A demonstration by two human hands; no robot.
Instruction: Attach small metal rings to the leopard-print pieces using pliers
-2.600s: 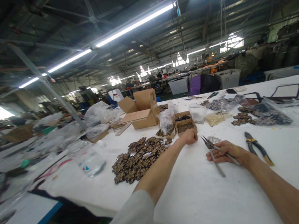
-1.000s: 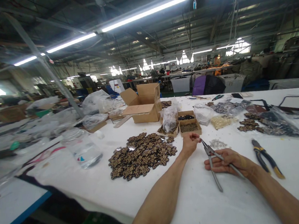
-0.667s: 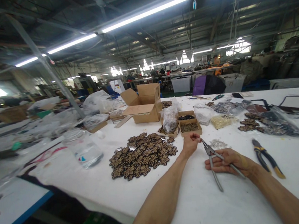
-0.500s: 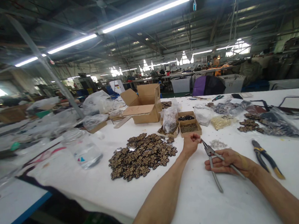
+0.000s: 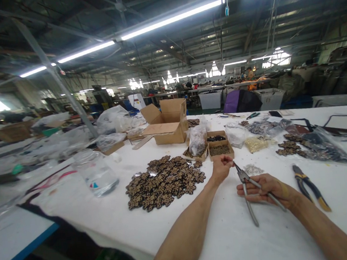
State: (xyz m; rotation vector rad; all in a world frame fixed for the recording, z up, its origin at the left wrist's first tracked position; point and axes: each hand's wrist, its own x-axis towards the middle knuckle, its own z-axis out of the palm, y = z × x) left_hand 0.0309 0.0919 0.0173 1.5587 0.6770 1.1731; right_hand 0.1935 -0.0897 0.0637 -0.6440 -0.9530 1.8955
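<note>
My right hand (image 5: 268, 188) is wrapped round the grey handles of a pair of long-nosed pliers (image 5: 243, 175), whose handles stand apart. The tips of the pliers reach the fingers of my left hand (image 5: 222, 168), which are pinched together. Whatever sits between those fingertips is too small to make out. A small heap of silvery metal bits (image 5: 253, 169) lies just beyond the pliers. Left of my left forearm spreads a pile of brown-and-black flower-shaped pieces (image 5: 166, 181). Beyond my left hand are a small box of brass-coloured bits (image 5: 219, 149) and a box of black bits (image 5: 216, 137).
Black-and-yellow pliers (image 5: 309, 188) lie right of my right hand. An open cardboard box (image 5: 169, 132) and a clear plastic jar (image 5: 96, 174) stand to the left. Plastic bags of parts (image 5: 328, 145) cover the right side of the white table (image 5: 87, 220).
Almost nothing differs. Both hands and the pliers keep nearly the same place, and the view has shifted very slightly.
</note>
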